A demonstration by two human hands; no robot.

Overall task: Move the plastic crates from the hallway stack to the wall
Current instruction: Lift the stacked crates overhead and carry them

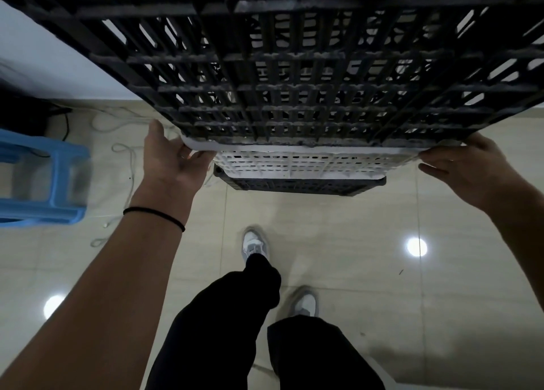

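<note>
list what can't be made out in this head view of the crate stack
- Top of the big black slatted plastic crate: cut off by the upper frame edge, so the stack height is unknown.
- Left hand and right hand: fingers tucked under the white lattice plastic crate rim, grip hidden.
- Blue plastic stool: blurred, cut by the left edge.
- Lowest black crate: mostly covered from above.

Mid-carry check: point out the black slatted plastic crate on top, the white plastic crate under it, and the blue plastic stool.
black slatted plastic crate (294, 74), head view, on its lattice face.
white plastic crate (300, 163), head view, on its perforated side below the rim.
blue plastic stool (44, 180), head view, on its near leg frame.
</note>
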